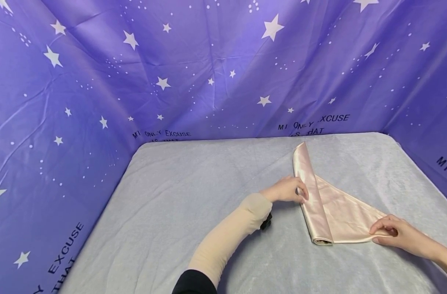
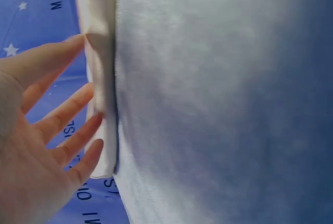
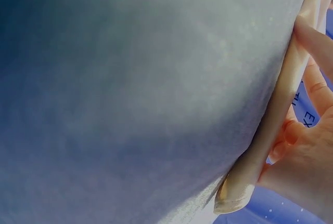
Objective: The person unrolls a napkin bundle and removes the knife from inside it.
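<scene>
Against a starred purple backdrop (image 1: 216, 73), shows part-rolled pink satin cloth (image 1: 337, 208) on grey cover (image 1: 194, 196), right of centre. Depicts left hand (image 1: 288, 190) pinching the roll (image 1: 312, 200), right hand (image 1: 401, 234) pinching the cloth's lower-right edge.

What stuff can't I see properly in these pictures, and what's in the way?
Inside of the roll, head view: its outer layers hide it.
Black thing, head view: the left sleeve partly hides it, so I can't tell what it is.
Some words on the curtain, head view: the table hides parts.
The roll's other end, left wrist view: cut off by the top edge.
Right hand, right wrist view: partly cut off by the right edge.
</scene>
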`<state>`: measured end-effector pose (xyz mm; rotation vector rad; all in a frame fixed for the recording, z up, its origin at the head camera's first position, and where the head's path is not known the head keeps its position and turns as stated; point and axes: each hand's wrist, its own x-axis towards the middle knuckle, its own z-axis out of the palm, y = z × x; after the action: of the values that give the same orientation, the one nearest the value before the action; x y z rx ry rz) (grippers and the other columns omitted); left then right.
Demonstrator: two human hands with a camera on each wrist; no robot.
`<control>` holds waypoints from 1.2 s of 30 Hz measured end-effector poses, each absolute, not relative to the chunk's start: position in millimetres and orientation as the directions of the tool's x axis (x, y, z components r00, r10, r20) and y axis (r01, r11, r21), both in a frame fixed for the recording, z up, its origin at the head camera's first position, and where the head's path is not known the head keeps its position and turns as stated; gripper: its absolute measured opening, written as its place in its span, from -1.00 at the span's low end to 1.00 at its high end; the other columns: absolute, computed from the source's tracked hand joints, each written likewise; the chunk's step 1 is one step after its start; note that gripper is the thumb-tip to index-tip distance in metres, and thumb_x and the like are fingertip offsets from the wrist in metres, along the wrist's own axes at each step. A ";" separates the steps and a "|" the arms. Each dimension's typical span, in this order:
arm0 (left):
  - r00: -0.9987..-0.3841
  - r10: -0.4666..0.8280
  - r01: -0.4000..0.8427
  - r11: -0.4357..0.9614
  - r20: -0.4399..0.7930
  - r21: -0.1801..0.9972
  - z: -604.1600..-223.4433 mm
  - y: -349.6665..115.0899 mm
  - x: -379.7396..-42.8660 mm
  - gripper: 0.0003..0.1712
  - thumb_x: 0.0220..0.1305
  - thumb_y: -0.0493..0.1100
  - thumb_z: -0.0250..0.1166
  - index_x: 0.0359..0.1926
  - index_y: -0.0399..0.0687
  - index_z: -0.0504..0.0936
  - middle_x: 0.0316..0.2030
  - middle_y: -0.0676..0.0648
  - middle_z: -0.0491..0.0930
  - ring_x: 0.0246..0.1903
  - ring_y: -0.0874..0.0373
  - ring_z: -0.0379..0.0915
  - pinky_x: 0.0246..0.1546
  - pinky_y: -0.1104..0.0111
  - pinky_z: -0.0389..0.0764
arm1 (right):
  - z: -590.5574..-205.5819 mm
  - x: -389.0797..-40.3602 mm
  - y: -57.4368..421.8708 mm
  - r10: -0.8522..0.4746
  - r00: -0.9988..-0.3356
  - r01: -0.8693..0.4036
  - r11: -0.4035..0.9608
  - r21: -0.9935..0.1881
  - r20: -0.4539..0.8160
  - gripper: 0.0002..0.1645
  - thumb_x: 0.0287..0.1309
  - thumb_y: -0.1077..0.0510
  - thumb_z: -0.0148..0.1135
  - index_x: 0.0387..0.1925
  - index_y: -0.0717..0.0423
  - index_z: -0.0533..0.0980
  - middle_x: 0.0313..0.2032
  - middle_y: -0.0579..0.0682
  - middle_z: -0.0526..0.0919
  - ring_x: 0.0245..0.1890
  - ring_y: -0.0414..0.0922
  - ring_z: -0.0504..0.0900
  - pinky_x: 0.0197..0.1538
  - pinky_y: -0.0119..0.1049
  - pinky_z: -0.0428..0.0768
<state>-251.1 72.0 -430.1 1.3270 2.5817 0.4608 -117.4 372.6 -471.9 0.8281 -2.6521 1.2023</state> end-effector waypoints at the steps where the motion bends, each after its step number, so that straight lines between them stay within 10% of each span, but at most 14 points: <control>1: -0.580 0.814 0.745 0.541 -0.021 0.391 -428.2 72.6 -251.9 -0.82 0.04 -0.07 0.30 -0.26 0.13 0.65 -0.22 0.17 0.54 -0.23 0.41 0.36 -0.16 0.69 0.19 | -471.7 -117.5 372.5 -0.432 -0.844 -0.523 0.536 -0.663 0.317 -0.53 -0.40 0.48 0.34 -0.46 -0.11 0.51 -0.55 -0.24 0.34 -0.53 -0.33 0.18 -0.52 -0.45 0.08; 7: -0.629 0.777 0.664 0.516 0.030 0.542 -423.7 81.3 -251.9 -0.78 0.09 -0.16 0.25 -0.19 0.00 0.61 -0.19 0.09 0.56 -0.24 0.39 0.44 -0.23 0.76 0.25 | -471.4 -117.0 370.9 -0.420 -0.844 -0.528 0.544 -0.652 0.333 -0.53 -0.43 0.47 0.36 -0.47 -0.13 0.51 -0.54 -0.26 0.36 -0.52 -0.35 0.19 -0.50 -0.46 0.09; 36: -0.590 0.806 0.724 0.554 -0.046 0.412 -439.5 107.9 -253.3 -0.73 0.08 -0.07 0.25 -0.14 0.11 0.60 -0.28 0.08 0.39 -0.36 0.40 0.23 -0.37 0.70 0.19 | -471.3 -116.3 369.2 -0.420 -0.841 -0.535 0.542 -0.649 0.342 -0.52 -0.44 0.48 0.36 -0.47 -0.11 0.51 -0.54 -0.25 0.35 -0.51 -0.34 0.19 -0.50 -0.46 0.09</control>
<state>-253.3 107.9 -439.5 1.2823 2.5604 0.5213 -116.3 369.2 -471.3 0.8193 -2.6285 1.1814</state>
